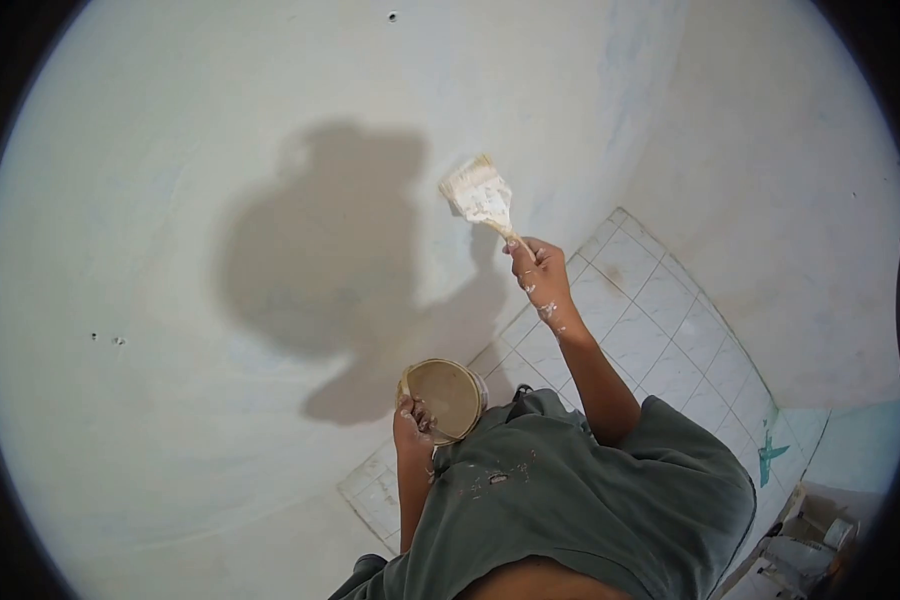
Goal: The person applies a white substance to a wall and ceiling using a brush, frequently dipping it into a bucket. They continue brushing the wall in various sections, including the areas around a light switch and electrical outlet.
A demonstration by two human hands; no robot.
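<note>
As we look down the wall (170,200), we count two hands, one brush and one tin.

Item one, the right hand (542,280): it is raised, with its fingers (526,250) clamped on the wooden handle of the brush (480,195). The bristles carry white paint and sit at the wall; we cannot tell whether they touch it. White specks mark this hand and its wrist.

Item two, the left hand (413,420): it is held low and close to the body, with its fingers hooked over the near rim of the tin (450,395) and gripping it. The tin is round and open, tan inside, and sits just in front of the shirt (590,490), well below the brush and to its left.

The wall is pale, off-white and matt, with faint bluish streaks. We count three small dark holes in it: one hole (392,16) near the top and two more (106,339) side by side at the left. One shadow (320,260) of the person falls on it between the hands.

As for the room, a second wall (790,200) stands at the right. The floor (660,340) shows as a strip of white square tiles with dark joints. One teal mark (770,452) lies on it at the lower right. Pale debris (800,550) sits in the bottom right corner, too blurred to identify. The shirt is grey-green and flecked with paint.
</note>
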